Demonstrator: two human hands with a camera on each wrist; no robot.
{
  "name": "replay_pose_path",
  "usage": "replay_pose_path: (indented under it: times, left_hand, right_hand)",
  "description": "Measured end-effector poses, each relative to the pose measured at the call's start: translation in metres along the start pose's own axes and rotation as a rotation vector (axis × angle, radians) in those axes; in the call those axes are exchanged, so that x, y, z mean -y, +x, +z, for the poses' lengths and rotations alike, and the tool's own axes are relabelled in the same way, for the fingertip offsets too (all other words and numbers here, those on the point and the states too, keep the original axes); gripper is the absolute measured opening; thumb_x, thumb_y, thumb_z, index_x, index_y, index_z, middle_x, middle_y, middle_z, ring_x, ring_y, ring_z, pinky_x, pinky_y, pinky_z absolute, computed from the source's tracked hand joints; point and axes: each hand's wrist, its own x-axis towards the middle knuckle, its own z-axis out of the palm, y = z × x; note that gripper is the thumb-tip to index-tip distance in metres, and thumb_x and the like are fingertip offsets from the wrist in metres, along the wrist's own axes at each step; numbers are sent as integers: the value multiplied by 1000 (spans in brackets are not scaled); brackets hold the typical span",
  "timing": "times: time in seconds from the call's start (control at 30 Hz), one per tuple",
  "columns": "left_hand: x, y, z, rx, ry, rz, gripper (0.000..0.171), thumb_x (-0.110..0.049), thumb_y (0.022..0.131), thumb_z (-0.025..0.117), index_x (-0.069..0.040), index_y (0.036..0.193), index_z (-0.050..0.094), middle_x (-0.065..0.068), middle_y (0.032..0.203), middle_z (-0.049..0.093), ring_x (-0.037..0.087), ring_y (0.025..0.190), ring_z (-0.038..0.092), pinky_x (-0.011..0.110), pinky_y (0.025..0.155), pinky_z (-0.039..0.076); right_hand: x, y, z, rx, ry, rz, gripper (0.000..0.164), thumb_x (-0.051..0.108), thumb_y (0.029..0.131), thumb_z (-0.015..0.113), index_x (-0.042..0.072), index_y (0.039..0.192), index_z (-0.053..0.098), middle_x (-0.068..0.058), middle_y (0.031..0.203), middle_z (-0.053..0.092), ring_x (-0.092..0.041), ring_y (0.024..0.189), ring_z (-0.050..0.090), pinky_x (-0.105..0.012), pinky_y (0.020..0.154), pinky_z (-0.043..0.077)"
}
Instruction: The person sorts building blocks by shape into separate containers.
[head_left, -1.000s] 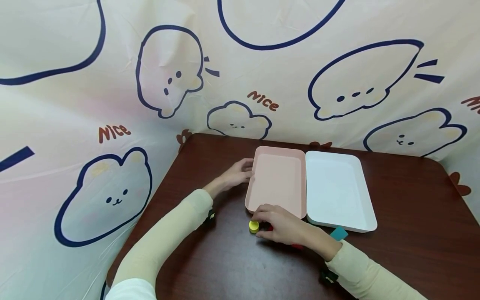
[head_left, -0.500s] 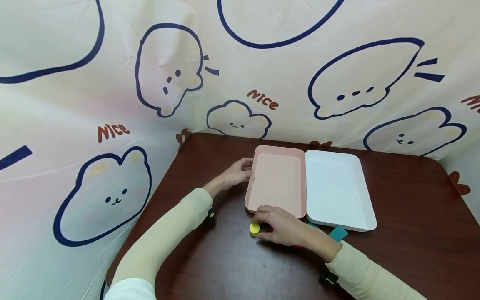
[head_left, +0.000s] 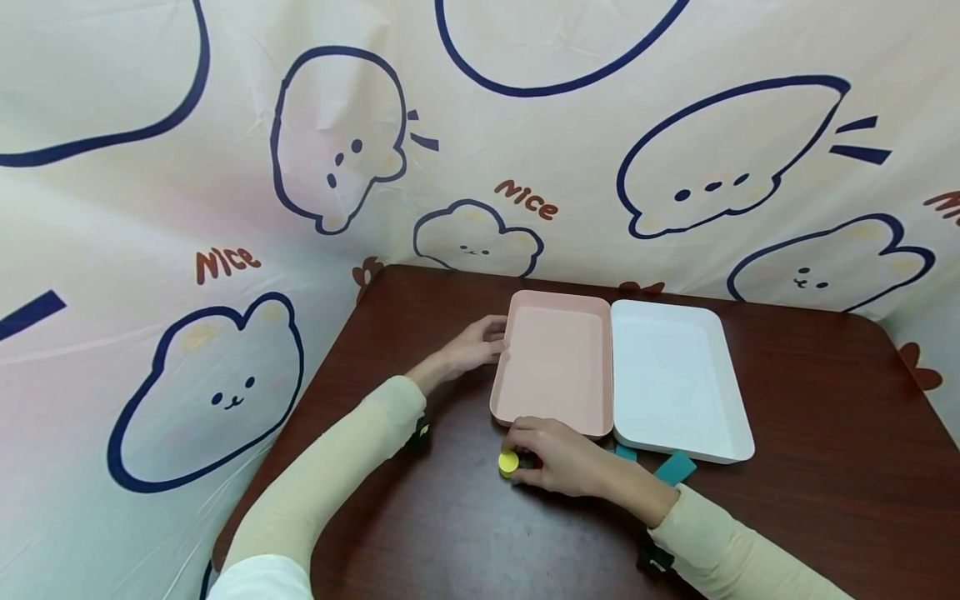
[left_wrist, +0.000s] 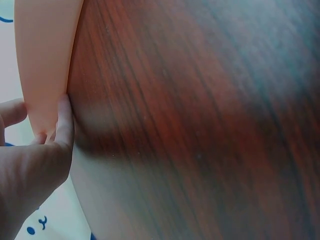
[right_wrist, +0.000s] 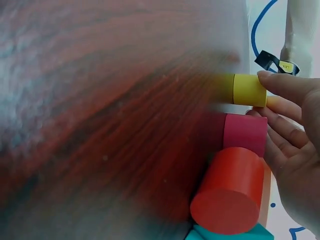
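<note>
My right hand (head_left: 562,458) pinches a small yellow cylinder block (head_left: 508,464) between thumb and fingers, in front of the pink tray. In the right wrist view the yellow cylinder stands upright on the table, the thumb at its top edge. Beside it are a dark pink block (right_wrist: 245,134) and a larger red cylinder (right_wrist: 227,192), under and behind the hand. My left hand (head_left: 477,343) touches the left side of the pink tray (head_left: 557,367). The left wrist view has its fingers (left_wrist: 64,125) extended along the tray's outer wall, one fingertip at the rim.
A white tray (head_left: 678,379) stands flush against the pink one, on its right. Teal blocks (head_left: 675,468) lie in front of the trays, close to the right wrist. The brown table (head_left: 420,533) meets a printed cloth (head_left: 225,350) at the back and left.
The yellow cylinder and my right hand have shifted slightly towards me. More teal shows by the white tray's front corner, and the red below the hand is now hidden. The left hand stays put.
</note>
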Motion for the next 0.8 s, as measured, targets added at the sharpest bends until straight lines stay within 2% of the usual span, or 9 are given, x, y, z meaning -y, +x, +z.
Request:
replay_pose_path:
  times: [0.4, 0.8]
  left_hand:
    - [3, 0, 0, -7, -10, 10, 56, -5, 109, 54, -2, 162, 34, 23, 160, 43, 35, 146, 48, 46, 109, 53]
    - [1, -1, -1, 10, 1, 14, 58, -7, 109, 54, -2, 163, 32, 22, 162, 40, 34, 149, 44, 46, 111, 51]
  right_hand:
    - [2, 2, 2, -1, 9, 11, 16, 20, 95, 83, 15, 107, 73, 8, 103, 64, -12, 89, 62, -23, 80, 53]
    - [3, 4, -4, -28, 78, 4, 19, 18, 94, 83, 14, 110, 74, 7, 106, 66, -9, 92, 66, -25, 81, 59]
